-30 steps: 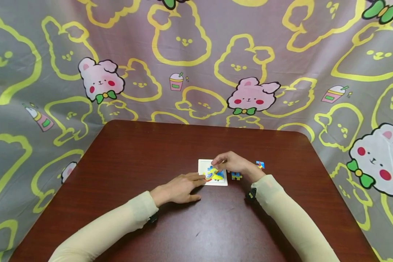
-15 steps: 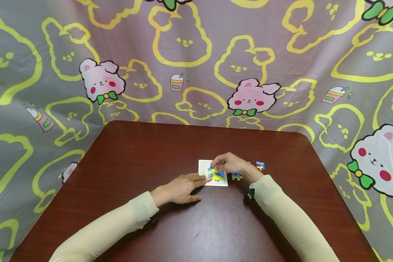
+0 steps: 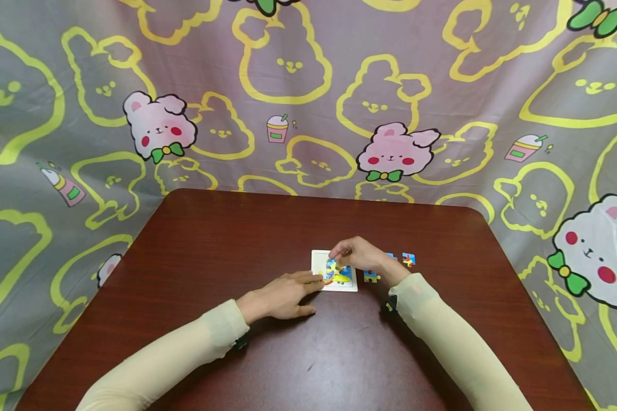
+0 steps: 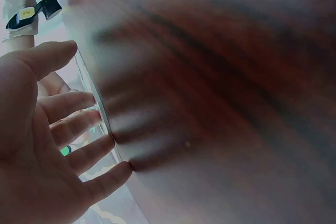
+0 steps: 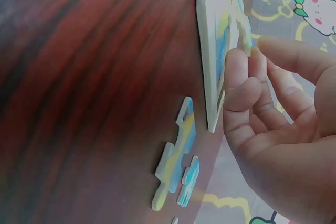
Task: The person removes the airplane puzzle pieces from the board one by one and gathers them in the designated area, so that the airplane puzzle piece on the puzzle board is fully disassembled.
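A white-bordered jigsaw board (image 3: 319, 258) lies on the table, partly filled with blue and yellow picture pieces. My left hand (image 3: 285, 295) lies flat at its lower left, fingers stretched out with the tips at the board's edge; in the left wrist view the left fingers (image 4: 92, 153) look straight and spread. Over the board, my right hand (image 3: 361, 254) pinches a blue and yellow puzzle piece (image 3: 332, 266) between thumb and fingertips. From the right wrist, that puzzle piece (image 5: 245, 32) stands tilted above the board (image 5: 209, 66), its far side partly hidden.
Just right of the board lies a loose blue and yellow puzzle piece (image 3: 371, 277). Another loose piece (image 3: 408, 260) is farther right, and one more (image 3: 389, 256) shows partly behind the right wrist. A printed cloth (image 3: 308, 114) hangs behind the brown table (image 3: 247, 228).
The right hand has shifted slightly left and away from me over the board, and the piece at its fingertips has turned. The left hand has kept its place.
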`<action>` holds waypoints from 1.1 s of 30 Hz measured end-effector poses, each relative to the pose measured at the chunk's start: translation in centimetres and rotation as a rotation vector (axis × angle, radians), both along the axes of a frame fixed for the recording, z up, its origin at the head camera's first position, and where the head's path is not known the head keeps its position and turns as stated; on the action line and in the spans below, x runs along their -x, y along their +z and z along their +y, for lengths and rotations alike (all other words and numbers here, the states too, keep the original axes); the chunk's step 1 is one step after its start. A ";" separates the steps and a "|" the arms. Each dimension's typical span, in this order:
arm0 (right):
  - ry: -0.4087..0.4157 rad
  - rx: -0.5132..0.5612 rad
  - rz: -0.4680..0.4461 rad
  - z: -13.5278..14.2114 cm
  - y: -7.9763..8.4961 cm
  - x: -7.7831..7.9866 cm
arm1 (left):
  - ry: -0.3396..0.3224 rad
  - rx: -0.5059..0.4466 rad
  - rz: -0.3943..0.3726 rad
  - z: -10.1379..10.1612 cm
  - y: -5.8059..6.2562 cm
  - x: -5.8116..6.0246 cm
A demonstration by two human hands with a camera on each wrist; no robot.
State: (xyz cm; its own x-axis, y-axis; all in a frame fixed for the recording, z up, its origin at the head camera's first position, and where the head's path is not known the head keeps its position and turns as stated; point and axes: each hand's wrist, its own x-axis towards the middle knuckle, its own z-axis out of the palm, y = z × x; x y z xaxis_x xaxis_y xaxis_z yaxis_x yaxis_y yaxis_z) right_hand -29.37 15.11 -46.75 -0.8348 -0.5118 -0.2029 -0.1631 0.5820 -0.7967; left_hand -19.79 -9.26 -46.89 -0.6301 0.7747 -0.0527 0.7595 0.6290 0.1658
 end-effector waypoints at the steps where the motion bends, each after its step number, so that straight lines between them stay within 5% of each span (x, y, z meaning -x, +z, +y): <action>1: -0.001 -0.001 0.005 0.0 0.0 0.0 | 0.002 0.000 -0.004 0.0 0.0 0.0; 33: -0.044 0.064 -0.080 0.9 -0.1 0.4 | 0.015 0.013 -0.017 0.1 0.2 -0.1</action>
State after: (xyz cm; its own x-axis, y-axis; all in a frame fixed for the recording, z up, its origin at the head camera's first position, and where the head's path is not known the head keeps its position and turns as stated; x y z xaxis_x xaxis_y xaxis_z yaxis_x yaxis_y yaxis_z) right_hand -29.75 15.98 -46.83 -0.8389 -0.4894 -0.2382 -0.0730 0.5349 -0.8418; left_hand -19.69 -9.16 -46.74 -0.6408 0.7642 -0.0736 0.7469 0.6427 0.1704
